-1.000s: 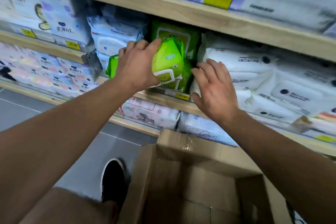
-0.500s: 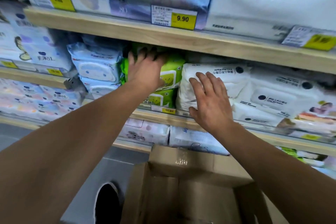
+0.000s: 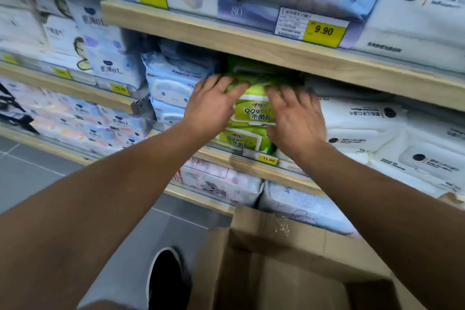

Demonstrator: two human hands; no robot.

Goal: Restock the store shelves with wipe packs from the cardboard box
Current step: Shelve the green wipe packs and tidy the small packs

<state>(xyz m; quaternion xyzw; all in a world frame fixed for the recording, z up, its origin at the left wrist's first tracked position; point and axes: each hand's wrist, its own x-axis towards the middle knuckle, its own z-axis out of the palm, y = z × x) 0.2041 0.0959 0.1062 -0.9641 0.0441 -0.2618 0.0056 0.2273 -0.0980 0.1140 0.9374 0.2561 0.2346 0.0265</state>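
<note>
A stack of green wipe packs lies on the middle wooden shelf, one pack on top of another. My left hand lies on the left side of the upper green pack with straight fingers over its top edge. My right hand presses flat against the pack's right side, fingers spread and blurred. The open cardboard box stands below my arms at the bottom of the view; its inside is dark and no contents show.
Blue and white wipe packs sit left of the green stack, white packs to its right. A yellow 9.90 price tag hangs on the shelf above. More packs fill the lower shelf. A black shoe stands on the grey floor.
My left hand has pushed the green pack onto the shelf stack and flattened over it. My right hand has moved left from the white packs onto the green pack.
</note>
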